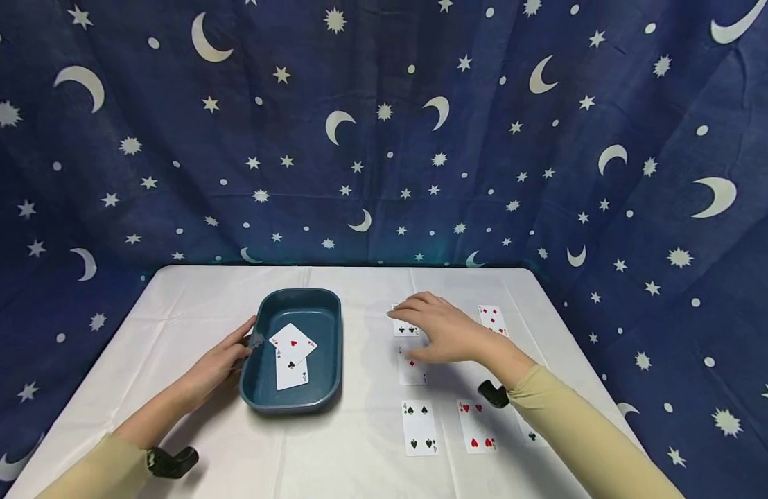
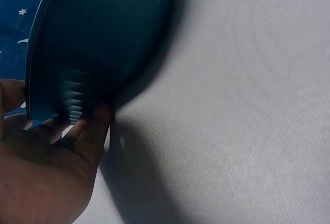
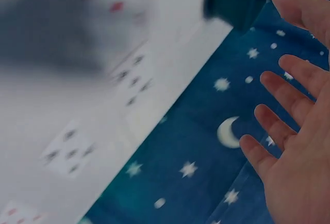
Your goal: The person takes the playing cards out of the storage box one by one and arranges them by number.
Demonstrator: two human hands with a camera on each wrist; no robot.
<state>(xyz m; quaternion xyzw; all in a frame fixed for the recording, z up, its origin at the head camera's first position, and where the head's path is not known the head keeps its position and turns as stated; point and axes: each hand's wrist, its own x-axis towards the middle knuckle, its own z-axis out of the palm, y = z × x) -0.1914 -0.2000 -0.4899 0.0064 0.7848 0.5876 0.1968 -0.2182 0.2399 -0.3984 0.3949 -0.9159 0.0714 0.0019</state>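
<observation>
A blue-green tray (image 1: 337,326) stands on the white table. Inside lie two playing cards, the ace of hearts (image 1: 294,341) overlapping a club card (image 1: 292,376). My left hand (image 1: 217,367) touches the tray's left side, its fingers against the outer wall. In the air over the card area is my right hand (image 1: 443,329), fingers loosely extended and holding nothing, as the right wrist view also shows. It partly covers a black-suited card (image 1: 405,331) and the ace of diamonds (image 1: 412,374).
Nearer me lie the four of spades (image 1: 419,427), the four of hearts (image 1: 477,426) and a club card (image 1: 530,433) partly hidden by my right sleeve. A diamond card (image 1: 492,317) lies farther back. A dark blue curtain (image 1: 384,138) with moons and stars hangs behind the table (image 1: 197,291).
</observation>
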